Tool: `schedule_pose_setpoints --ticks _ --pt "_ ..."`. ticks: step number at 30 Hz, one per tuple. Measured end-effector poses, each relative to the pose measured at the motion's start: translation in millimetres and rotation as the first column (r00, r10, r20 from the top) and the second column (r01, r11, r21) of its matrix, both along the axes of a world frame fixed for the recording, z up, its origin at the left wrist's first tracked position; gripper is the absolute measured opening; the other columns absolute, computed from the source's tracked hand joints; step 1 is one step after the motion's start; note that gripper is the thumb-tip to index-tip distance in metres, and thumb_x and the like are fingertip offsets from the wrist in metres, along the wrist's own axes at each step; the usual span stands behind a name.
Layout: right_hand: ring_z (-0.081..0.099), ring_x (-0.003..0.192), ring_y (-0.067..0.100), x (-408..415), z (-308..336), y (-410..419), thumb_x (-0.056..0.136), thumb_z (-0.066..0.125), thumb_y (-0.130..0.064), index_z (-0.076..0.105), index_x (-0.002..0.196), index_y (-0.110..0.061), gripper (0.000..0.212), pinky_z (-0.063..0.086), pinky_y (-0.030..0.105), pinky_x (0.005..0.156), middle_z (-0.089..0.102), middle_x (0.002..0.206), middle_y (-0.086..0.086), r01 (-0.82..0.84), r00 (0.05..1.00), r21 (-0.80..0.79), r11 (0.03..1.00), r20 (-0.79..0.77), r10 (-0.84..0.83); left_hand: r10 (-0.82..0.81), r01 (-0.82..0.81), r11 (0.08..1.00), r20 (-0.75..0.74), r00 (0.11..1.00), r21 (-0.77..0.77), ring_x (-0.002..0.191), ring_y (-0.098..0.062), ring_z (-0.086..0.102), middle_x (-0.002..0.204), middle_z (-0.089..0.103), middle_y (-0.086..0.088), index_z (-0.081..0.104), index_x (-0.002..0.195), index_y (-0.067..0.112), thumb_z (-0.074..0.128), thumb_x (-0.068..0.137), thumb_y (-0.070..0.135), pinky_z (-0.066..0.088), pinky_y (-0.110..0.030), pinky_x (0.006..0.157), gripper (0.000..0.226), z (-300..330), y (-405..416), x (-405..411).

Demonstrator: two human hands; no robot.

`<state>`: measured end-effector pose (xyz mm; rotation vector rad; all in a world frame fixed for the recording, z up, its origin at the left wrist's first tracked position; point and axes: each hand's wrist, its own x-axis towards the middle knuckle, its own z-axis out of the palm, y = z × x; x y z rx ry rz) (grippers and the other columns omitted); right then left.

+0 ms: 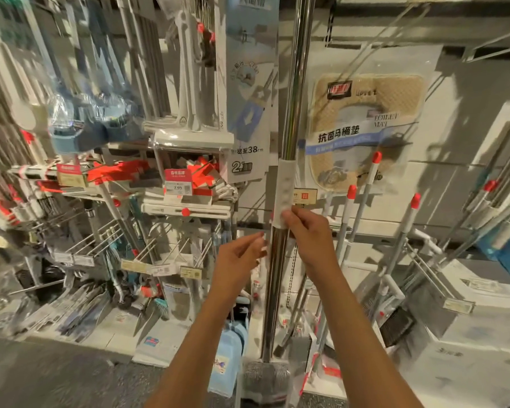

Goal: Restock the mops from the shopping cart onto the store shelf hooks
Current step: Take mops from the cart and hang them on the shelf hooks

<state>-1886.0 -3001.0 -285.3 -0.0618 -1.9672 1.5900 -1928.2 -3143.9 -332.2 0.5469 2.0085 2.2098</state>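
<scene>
Right hand is pinching the low end of the white sleeve on the mop, thumb and fingers curled onto it, so that's the hand actually steadying the thing. Left hand sits just left of the pole, fingers loosely bent toward it; looks like the fingertips are at the shaft, but I can't tell if it's really gripping or only touching.

The mop stands upright in the middle of the shelf display, chrome pole running up out of the top of the view, grey mop head down near the floor. The top end is out of sight, so no idea whether it's on a hook yet. No cart in view either.

What could go wrong, as I see it:
- A pinch on a smooth sleeve is a weak hold; if the sleeve slides on the pole, the mop could drop or tip.
- If the top isn't properly seated and the hands let go, it could fall forward.
- Tight spot: red-capped poles just right and the bagged toilet mat behind, so any swing could knock those.
</scene>
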Motion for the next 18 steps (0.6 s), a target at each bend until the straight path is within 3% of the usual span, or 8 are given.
schedule_pose_setpoints --ticks 2,4,8,10,12,15,18 --pt "0.052 0.064 0.009 -9 -10 2 0.095 0.059 -0.034 0.072 0.074 -0.038 0.025 0.04 0.038 0.068 0.061 0.065 -0.016 0.019 0.999 0.027 0.999 0.027 -0.019 0.031 -0.03 0.999 -0.024 0.999 0.041 0.096 -0.018 0.074 0.102 0.078 -0.001 0.074 0.113 0.021 0.07 0.092 0.033 0.058 -0.032 0.083 0.024 4 1 -12" --pt "0.058 0.067 0.01 -19 -18 1 0.093 0.058 -0.04 0.075 0.082 -0.039 0.02 0.045 0.04 0.069 0.068 0.071 -0.016 0.022 0.998 0.035 0.999 0.059 -0.024 0.036 -0.033 0.995 -0.026 0.999 0.092 0.098 -0.017 0.074 0.104 0.078 -0.004 0.073 0.118 0.013 0.069 0.095 0.027 0.058 -0.028 0.08 0.027 9 2 -25" --pt "0.066 0.083 0.034 -37 -36 -6 0.086 0.057 -0.056 0.077 0.092 -0.034 0.03 0.053 0.054 0.08 0.073 0.081 0.002 0.064 0.99 0.046 0.997 0.121 -0.069 -0.028 0.038 0.993 -0.089 0.996 0.116 0.105 -0.015 0.072 0.106 0.077 -0.001 0.072 0.116 0.02 0.066 0.096 0.019 0.056 -0.029 0.093 0.021 26 10 -56" --pt "0.068 0.085 0.028 -45 -43 -11 0.094 0.058 -0.042 0.075 0.089 -0.036 0.019 0.052 0.052 0.085 0.074 0.083 -0.002 0.079 0.986 0.057 0.995 0.143 -0.087 -0.083 0.092 0.993 -0.117 0.99 0.076 0.102 -0.006 0.071 0.103 0.077 0.006 0.071 0.118 0.018 0.068 0.095 0.017 0.055 -0.022 0.091 0.023 37 13 -73" --pt "0.069 0.084 0.019 -52 -50 -15 0.101 0.056 -0.024 0.072 0.085 -0.033 0.024 0.052 0.051 0.087 0.074 0.08 -0.006 0.082 0.98 0.063 0.995 0.178 -0.092 -0.115 0.121 0.992 -0.135 0.984 0.041 0.088 0.006 0.07 0.088 0.075 0.018 0.072 0.112 0.016 0.069 0.093 0.011 0.053 -0.013 0.081 0.02 42 15 -89" --pt "0.067 0.084 0.027 -68 -61 -20 0.102 0.055 -0.017 0.072 0.081 -0.02 0.027 0.051 0.051 0.087 0.071 0.08 0.004 0.112 0.966 0.038 0.993 0.231 -0.117 -0.197 0.198 0.98 -0.169 0.966 -0.008 0.075 0.002 0.069 0.076 0.075 0.014 0.075 0.09 0.019 0.066 0.093 0.003 0.054 -0.014 0.072 0.018 37 16 -115" --pt "0.064 0.081 0.031 -79 -68 -22 0.102 0.055 -0.017 0.07 0.081 -0.01 0.027 0.051 0.049 0.08 0.069 0.079 0.01 0.115 0.964 0.04 0.993 0.238 -0.121 -0.229 0.233 0.973 -0.156 0.961 0.005 0.073 0.0 0.069 0.075 0.075 0.014 0.075 0.085 0.026 0.066 0.093 0.002 0.054 -0.015 0.07 0.027 28 16 -131"
